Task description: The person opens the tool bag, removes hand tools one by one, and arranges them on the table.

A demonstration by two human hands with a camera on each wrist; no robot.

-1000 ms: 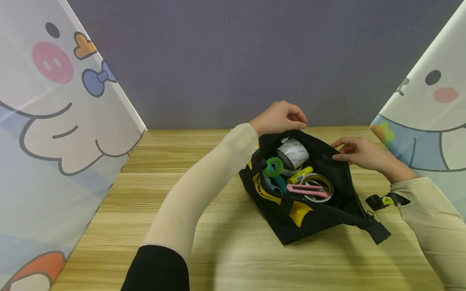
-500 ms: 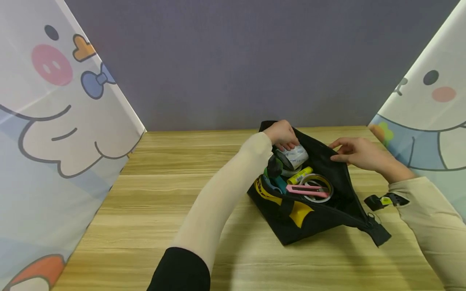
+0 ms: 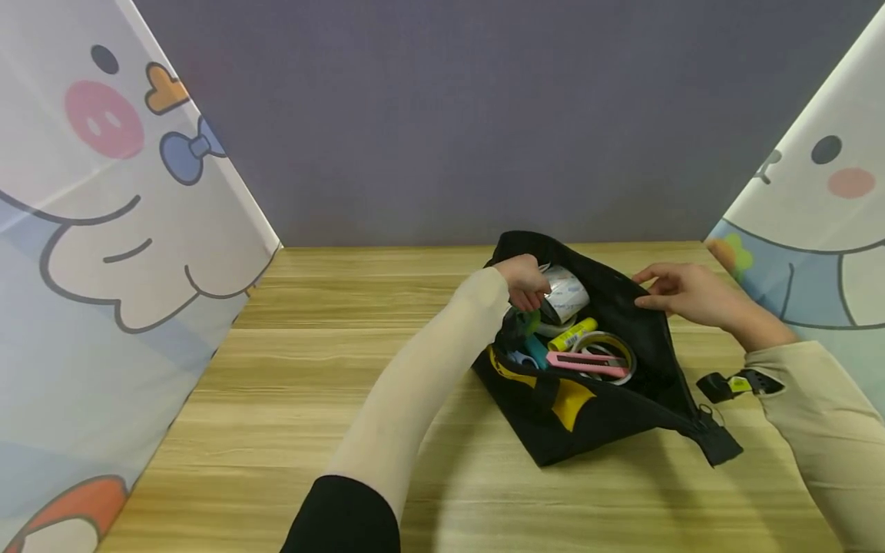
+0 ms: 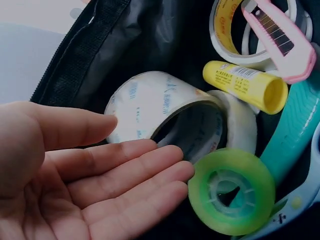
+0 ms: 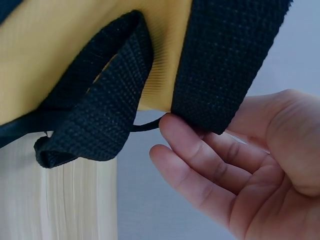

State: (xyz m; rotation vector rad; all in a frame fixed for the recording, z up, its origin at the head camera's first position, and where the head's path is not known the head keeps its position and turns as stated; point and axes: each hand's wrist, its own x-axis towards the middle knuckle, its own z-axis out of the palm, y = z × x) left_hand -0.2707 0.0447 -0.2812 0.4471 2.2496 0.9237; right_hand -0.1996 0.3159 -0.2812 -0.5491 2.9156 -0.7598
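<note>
A black zip bag [image 3: 525,418] with yellow trim lies on the table, its mouth spread wide. My left hand [image 3: 524,283] reaches into the bag's left side. In the left wrist view its fingers are extended, fingertips right at the wide clear tape roll [image 4: 140,102] and the small green tape roll [image 4: 204,200]. My right hand [image 3: 691,299] pinches the bag's far right rim, keeping it drawn outward. The right wrist view shows those fingers at a black webbing edge [image 5: 215,65], the thumb partly hidden behind it.
Inside the bag lie a yellow glue stick [image 4: 240,85], a pink utility knife [image 3: 588,363], more tape rolls and a teal item [image 4: 292,125]. A loose webbing strap [image 5: 100,120] hangs outside. A grey wall [image 3: 442,123] stands behind the wooden table [image 3: 276,399].
My left hand has come down from above the bag's back rim into its mouth, passing over the wide tape roll towards the green one. The right hand keeps its grip on the rim.
</note>
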